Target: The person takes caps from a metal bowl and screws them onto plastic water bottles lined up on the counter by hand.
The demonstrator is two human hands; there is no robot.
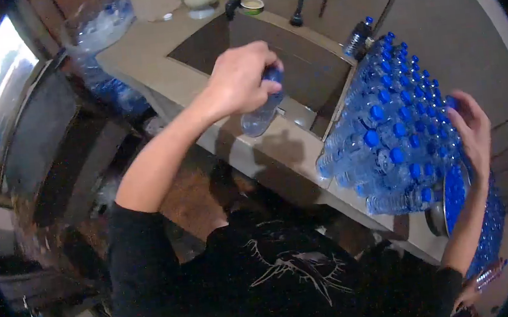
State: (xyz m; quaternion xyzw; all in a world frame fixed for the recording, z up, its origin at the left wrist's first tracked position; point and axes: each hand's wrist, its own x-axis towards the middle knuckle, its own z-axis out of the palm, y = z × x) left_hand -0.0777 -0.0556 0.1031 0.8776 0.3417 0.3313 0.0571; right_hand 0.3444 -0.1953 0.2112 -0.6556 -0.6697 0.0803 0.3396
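Black cloth of the wearer's shirt (296,273) lies nearest to my view, with a pale drawing printed on its chest. Beyond it, from my distant seat, I see one clear bottle (258,122) at the front edge of the bench (143,56), beside the sink (279,38). The fingers of the left hand (241,75) are closed around its upper part, and it leans with its base toward the wearer; I suppose that such a hold leaves the soft lower body unsqueezed. Whether the base rests on the bench or hangs above it, I cannot tell, and the fingers hide its mouth. The right hand (475,131) is beside the crowd of standing bottles (388,126), its fingers bent about a blue cap (452,103); if they really grip it, I cannot say. These bottles, many of them capped in blue, stand close together next to the sink, probably so that they support one another and occupy little space. Below this hand in my view is a metal bowl (436,219) with something blue inside, placed, I think, for easy reach. Farther out, behind the sink, a round tin (252,4) and a pale cup (201,3) stand, perhaps to be out of the way.
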